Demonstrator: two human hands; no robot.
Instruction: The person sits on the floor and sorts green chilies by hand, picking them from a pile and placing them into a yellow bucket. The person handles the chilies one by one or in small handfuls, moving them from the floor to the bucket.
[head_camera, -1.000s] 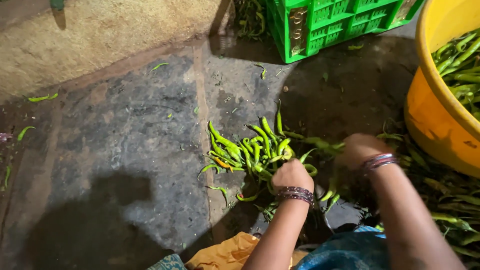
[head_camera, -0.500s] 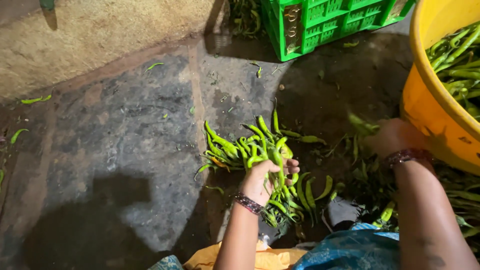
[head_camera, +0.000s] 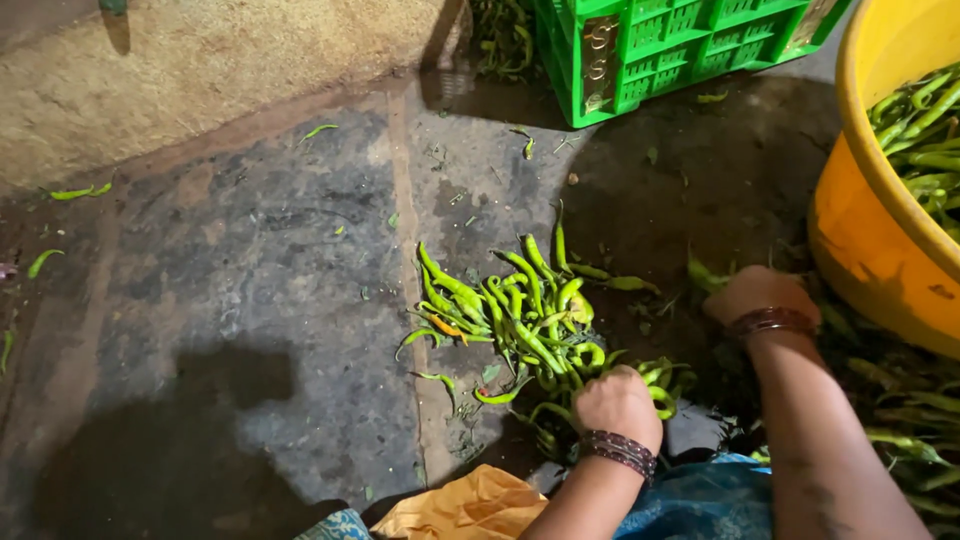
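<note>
Produce-sorting yard: stone floor (head_camera: 250, 300), green crate (head_camera: 680, 50), yellow tub (head_camera: 870, 240).

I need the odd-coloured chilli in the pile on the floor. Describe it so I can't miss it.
Start from the green crate at the top and come straight down the wet stone floor to the chilli pile, just ahead of the left hand. On the pile's left edge lies one orange chilli, the only one not green.
</note>
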